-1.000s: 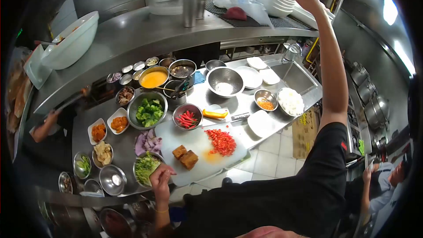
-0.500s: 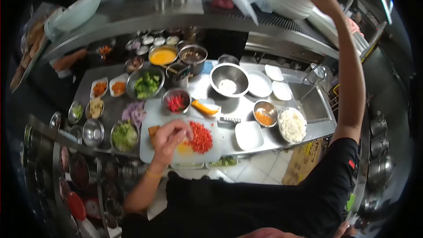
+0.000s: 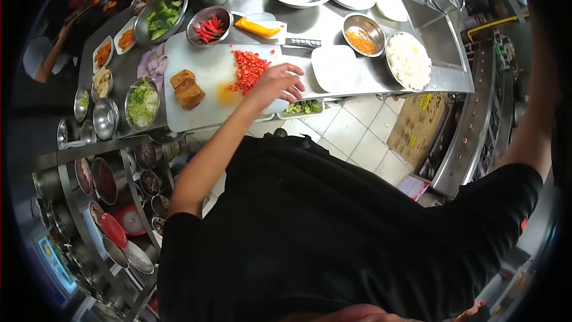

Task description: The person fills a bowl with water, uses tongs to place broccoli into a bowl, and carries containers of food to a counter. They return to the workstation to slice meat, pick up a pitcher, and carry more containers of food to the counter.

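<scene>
My left hand [image 3: 276, 87] hovers over the right edge of the white cutting board [image 3: 202, 59], fingers apart, holding nothing. Its fingertips are close to a white square dish [image 3: 335, 68]. Chopped red chili [image 3: 247, 70] lies on the board just left of the hand. Further left sits a browned block of food [image 3: 186, 90] in pieces. A steel bowl of whole red chilies [image 3: 210, 26] stands at the board's far edge. Beside it, a knife [image 3: 302, 42] lies with its dark handle to the right. My right arm reaches up the right side, and its hand is out of view.
A steel bowl of orange crumbs [image 3: 362, 34] and a bowl of white shreds [image 3: 409, 61] stand right of the dish. Broccoli [image 3: 164, 19] and shredded greens [image 3: 142, 103] fill bowls at left. A sink [image 3: 438, 33] is at right. Another person's arm [image 3: 52, 56] shows far left.
My left hand has moved right, from over the board's middle toward the square dish, its fingers now more extended. The view has tilted down, and my raised right hand has left the picture.
</scene>
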Demonstrator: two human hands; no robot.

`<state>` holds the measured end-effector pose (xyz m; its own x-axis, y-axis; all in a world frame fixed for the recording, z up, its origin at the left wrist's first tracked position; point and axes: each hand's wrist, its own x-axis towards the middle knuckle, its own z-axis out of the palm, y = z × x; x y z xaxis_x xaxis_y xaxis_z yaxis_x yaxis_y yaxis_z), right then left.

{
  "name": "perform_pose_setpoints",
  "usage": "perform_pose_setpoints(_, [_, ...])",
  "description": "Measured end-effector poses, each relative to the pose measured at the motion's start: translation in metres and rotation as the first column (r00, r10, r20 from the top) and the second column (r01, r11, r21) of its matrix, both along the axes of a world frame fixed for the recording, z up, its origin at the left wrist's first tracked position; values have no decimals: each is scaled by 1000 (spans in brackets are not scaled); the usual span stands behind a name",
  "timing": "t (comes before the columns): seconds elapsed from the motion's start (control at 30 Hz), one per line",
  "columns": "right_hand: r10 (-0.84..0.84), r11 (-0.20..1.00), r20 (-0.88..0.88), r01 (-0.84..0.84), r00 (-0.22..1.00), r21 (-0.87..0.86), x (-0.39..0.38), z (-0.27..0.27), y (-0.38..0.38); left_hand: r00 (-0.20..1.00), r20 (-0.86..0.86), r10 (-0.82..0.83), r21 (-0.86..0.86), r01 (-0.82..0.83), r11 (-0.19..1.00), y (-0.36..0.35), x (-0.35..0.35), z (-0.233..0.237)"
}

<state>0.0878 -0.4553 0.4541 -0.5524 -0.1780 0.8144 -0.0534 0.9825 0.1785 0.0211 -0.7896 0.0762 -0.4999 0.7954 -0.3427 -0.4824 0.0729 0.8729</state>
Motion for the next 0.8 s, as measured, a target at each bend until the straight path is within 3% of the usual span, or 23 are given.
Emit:
perform_pose_setpoints(0.07, [-45, 999, 3, 45, 999, -14, 20, -4, 18, 997, 80, 9, -198, 7, 980, 39, 7, -53])
perform_pose_setpoints(0.13, [-94, 995, 5, 94, 996, -22, 37, -7, 31, 995, 39, 97, -348, -77, 934, 82, 12, -103])
perform_pose_setpoints(0.17, [-110, 994, 12, 111, 994, -24, 43, -6, 41, 994, 39, 98, -347, -79, 935, 103, 16, -123])
perform_pose_setpoints(0.23, [-144, 989, 5, 144, 990, -24, 56, -6, 57, 948, -58, 313, -253, -317, 914, 139, 17, -155])
perform_pose_setpoints(0.27, [-159, 987, -3, 159, 987, -18, 62, -5, 66, 919, -187, 346, -258, -386, 886, 153, 12, -167])
perform_pose_setpoints(0.3, [-167, 986, -19, 166, 986, -14, 69, -5, 71, 907, -47, 418, -208, -418, 884, 153, 16, -156])
perform_pose_setpoints(0.33, [-163, 987, -37, 163, 986, -11, 73, -5, 77, 903, -135, 407, -150, -425, 893, 154, 6, -175])
perform_pose_setpoints(0.37, [-158, 988, -52, 158, 986, -5, 75, -4, 86, 843, -354, 405, -269, -507, 819, 155, 14, -195])
perform_pose_setpoints(0.4, [-157, 987, -71, 158, 985, 1, 77, -3, 93, 912, 24, 409, -290, -385, 876, 130, 17, -153])
perform_pose_setpoints(0.43, [-163, 986, -91, 165, 982, 8, 80, -3, 100, 931, -238, 277, -294, -341, 893, 111, 11, -156])
perform_pose_setpoints(0.47, [-160, 986, -114, 164, 981, 25, 80, 1, 102, 883, -324, 339, -248, -425, 870, 90, 14, -152])
perform_pose_setpoints(0.53, [-151, 983, -198, 168, 969, 73, 81, 4, 101, 788, -567, 240, -143, -381, 913, 33, -2, -141])
perform_pose_setpoints(0.6, [-119, 978, -323, 167, 939, 124, 77, 3, 86, 759, -643, 106, -325, -395, 859, -39, -13, -65])
perform_pose_setpoints(0.67, [-21, 981, -499, 114, 866, 156, 66, -3, 57, 691, -723, 6, -314, -336, 888, -112, -25, -16])
perform_pose_setpoints(0.73, [161, 981, -566, -70, 809, 179, 55, -35, 13, 399, -903, -160, -330, -403, 854, -177, -22, -6])
perform_pose_setpoints(0.77, [285, 958, -506, -227, 814, 173, 48, -61, -9, 510, -859, -43, -281, -401, 872, -201, -15, 16])
perform_pose_setpoints(0.8, [443, 896, -294, -427, 847, 121, 35, -98, -30, 608, -791, 63, -232, -394, 889, -223, -7, 37])
